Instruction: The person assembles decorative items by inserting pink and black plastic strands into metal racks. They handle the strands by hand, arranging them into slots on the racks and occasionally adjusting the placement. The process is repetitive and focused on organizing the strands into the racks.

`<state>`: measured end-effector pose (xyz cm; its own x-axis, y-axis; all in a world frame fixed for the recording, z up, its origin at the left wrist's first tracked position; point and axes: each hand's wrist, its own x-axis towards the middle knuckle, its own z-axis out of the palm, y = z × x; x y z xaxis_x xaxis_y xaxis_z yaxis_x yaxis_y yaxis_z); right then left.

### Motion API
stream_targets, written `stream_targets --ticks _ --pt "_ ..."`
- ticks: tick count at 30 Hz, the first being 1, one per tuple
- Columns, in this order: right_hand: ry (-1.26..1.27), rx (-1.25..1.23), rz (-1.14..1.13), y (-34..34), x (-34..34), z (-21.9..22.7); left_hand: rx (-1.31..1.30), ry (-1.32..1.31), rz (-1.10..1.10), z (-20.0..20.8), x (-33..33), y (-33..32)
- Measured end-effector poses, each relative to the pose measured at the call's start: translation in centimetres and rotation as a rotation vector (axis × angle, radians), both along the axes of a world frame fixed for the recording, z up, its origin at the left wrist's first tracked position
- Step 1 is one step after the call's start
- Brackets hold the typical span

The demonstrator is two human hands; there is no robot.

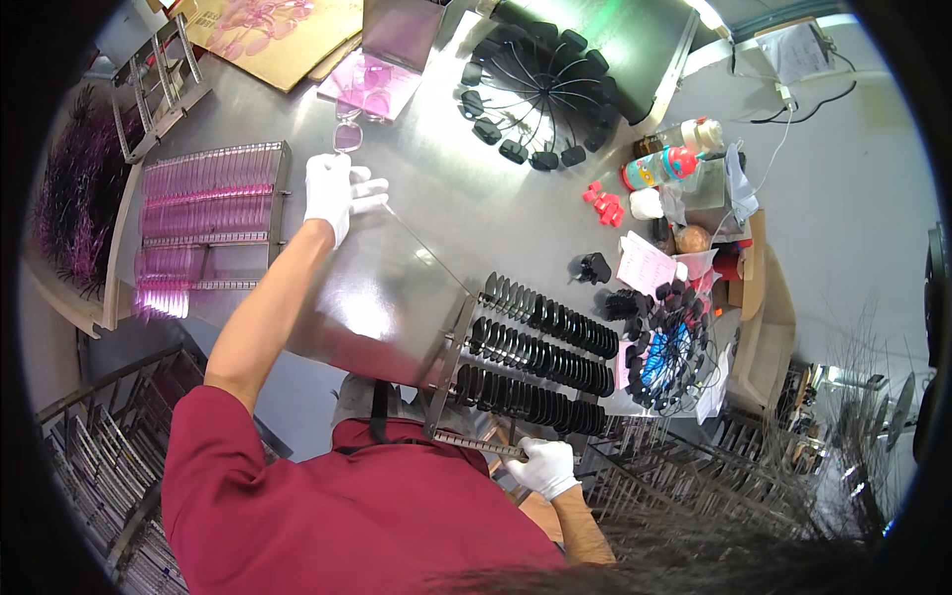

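My white-gloved left hand is over the metal table, its fingers pointing right. A thin rod runs from its fingertips down to the corner of a metal rack; the grip looks like a pinch, though the exact contact is small. Just beyond the hand lies a pair of clear lenses. The rack carries three rows of dark lenses and is tilted over the table's near edge. My right hand, also gloved, is closed around the rack's near end bar, fingers partly hidden.
Left stands a rack of pink-tinted lenses. Cardboard and a pink sheet lie behind. A round holder with black pads is at the back. Bottles, red pieces and another round holder sit right.
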<state>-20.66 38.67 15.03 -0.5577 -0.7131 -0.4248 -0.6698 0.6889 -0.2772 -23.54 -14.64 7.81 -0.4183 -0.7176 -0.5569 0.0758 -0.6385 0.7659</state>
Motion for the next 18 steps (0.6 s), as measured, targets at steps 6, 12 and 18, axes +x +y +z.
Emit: stream_targets --ticks 6,12,18 --pt "0.009 0.042 0.068 -0.8 -0.8 1.7 0.366 0.225 0.120 -8.1 3.9 6.3" --pt "-0.025 0.059 0.092 -3.2 -1.8 3.7 0.357 0.162 -0.144 -5.9 2.8 17.1" --pt "-0.048 0.054 0.140 -4.1 -2.2 4.9 0.154 0.024 -0.222 -7.0 4.5 14.9"
